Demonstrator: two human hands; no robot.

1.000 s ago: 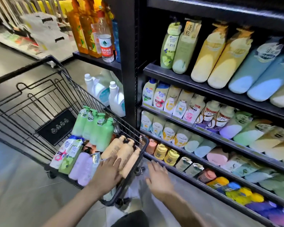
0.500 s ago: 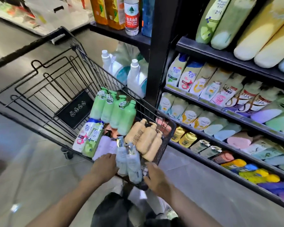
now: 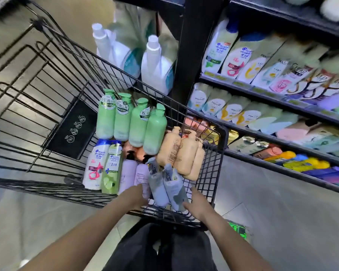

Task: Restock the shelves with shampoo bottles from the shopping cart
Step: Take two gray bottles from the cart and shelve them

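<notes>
The black wire shopping cart (image 3: pixel 222 136) holds several lying shampoo bottles: green ones (image 3: pixel 137 124), tan pump bottles (image 3: pixel 181 151), a white bottle (image 3: pixel 95 165), a light green bottle (image 3: pixel 112 173), lilac bottles (image 3: pixel 128 173) and two grey-blue bottles (image 3: pixel 165 184) nearest me. My left hand (image 3: pixel 136 195) lies over the base of a lilac bottle, right beside the left grey-blue bottle; its fingertips are hidden. My right hand (image 3: pixel 196 203) grips the lower right side of the right grey-blue bottle (image 3: pixel 175 189), thumb on its base. Stocked shelves (image 3: pixel 262 90) rise to the right.
Two large white jugs (image 3: pixel 157 65) stand on a low shelf behind the cart's far side. A black upright post (image 3: pixel 186 55) divides the shelving. The lowest shelf holds yellow, blue and purple bottles (image 3: pixel 301 165). Grey floor lies to the left and right of my legs.
My view has tilted down and closer over the cart. My right hand has moved from the cart's front rim onto the right grey-blue bottle. My left hand stays at the lilac bottles' base.
</notes>
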